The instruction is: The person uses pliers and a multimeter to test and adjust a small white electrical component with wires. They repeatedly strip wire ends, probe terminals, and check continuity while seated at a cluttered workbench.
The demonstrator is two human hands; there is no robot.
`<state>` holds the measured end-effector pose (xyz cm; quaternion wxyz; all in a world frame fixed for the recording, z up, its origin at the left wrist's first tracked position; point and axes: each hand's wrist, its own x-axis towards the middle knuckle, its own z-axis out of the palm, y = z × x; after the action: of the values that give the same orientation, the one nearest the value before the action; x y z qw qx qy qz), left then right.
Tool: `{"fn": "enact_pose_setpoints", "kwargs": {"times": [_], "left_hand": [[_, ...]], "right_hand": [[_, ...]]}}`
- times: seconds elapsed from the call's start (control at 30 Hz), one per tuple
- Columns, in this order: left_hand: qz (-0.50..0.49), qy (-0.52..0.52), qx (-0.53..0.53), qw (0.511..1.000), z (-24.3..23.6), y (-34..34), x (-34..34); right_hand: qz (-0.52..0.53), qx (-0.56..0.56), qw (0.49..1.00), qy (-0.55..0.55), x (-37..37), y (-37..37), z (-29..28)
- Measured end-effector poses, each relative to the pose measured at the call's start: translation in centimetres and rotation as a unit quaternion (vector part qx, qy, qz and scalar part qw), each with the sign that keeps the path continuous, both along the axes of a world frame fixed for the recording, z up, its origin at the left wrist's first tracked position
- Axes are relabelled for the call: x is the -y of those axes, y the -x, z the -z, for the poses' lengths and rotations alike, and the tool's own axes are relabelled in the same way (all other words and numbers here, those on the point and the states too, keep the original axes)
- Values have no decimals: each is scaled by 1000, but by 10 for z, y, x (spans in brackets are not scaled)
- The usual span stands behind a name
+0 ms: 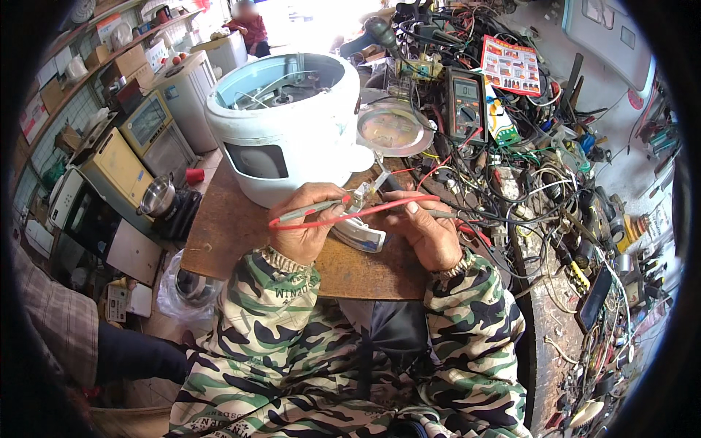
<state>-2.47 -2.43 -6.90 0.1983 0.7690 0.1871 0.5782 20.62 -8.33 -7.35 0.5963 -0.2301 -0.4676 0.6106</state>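
My left hand (301, 232) pinches a grey and red test probe (310, 210), its tip pointing right at a small pale part with metal contacts (361, 196). From that probe a red lead (358, 213) loops across in front of both hands. My right hand (432, 237) is closed round a second grey probe (443, 214), whose tip is hidden by the fingers. Whether the tips touch the part I cannot tell. Below it, a curved white plastic piece (365, 235) rests on the wooden table (241, 241). Just behind stands a round white appliance body (299, 150), top uncovered, wires inside.
A multimeter (466, 109) stands back right, near a clear round lid (394, 128). Tangled cables (540, 197) and tools crowd the right bench, where a dark phone (595, 299) lies. Old appliances (139, 131) line the left. A person's leg (139, 358) is at lower left; another person (250, 29) sits far back.
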Motion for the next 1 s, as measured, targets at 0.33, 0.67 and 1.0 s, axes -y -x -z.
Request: {"fn": "enact_pose_setpoints", "kwargs": {"times": [0.33, 0.67, 1.0], "left_hand": [[81, 159, 33, 983, 7, 3, 8], [-1, 168, 37, 985, 15, -8, 38], [-89, 91, -5, 992, 17, -17, 49]], "right_hand": [[14, 46, 999, 6, 3, -2, 0], [-13, 140, 989, -34, 3, -6, 2], [22, 10, 1000, -3, 4, -3, 0]]}}
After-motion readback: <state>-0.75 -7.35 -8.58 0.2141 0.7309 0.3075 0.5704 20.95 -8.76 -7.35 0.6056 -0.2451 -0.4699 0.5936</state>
